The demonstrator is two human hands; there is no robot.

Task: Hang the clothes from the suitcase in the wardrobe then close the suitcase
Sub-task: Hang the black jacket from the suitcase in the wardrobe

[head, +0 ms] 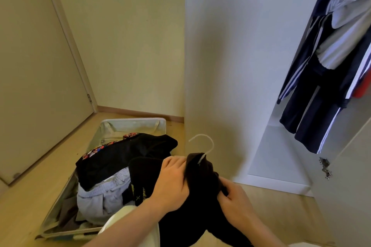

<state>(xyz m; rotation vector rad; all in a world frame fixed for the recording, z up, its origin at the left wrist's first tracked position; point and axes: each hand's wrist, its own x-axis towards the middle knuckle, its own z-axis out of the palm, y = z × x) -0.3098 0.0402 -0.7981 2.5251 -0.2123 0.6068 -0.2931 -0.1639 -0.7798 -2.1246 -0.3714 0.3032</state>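
Item in hand: one black garment (pixel 202 184), held low in front of us between the open suitcase (pixel 132 122) on the floor at left and the open wardrobe (pixel 220 46) at right. A white hanger (pixel 204 142) sits inside it, hook standing up out of the neck. Left hand (pixel 172 178): fingers curled over the fabric at the left shoulder, gripping it. Right hand (pixel 234 200): fingers pinching the cloth on the right side, lower down. We judge the step to be seating the garment on the hanger before it goes on the rail. To do it well, we should draw each shoulder evenly over its hanger arm, keep the hook centred in the neck, and let the body fall straight before lifting; the hanger arms are hidden under the cloth, so we cannot tell how squarely they sit. Remaining stock in the suitcase: a black top with patterned trim (pixel 128 154), a pale grey piece (pixel 100 196), darker items beneath. Already in the wardrobe: dark striped clothes (pixel 313 78), hanging at upper right. Suitcase not yet closed.
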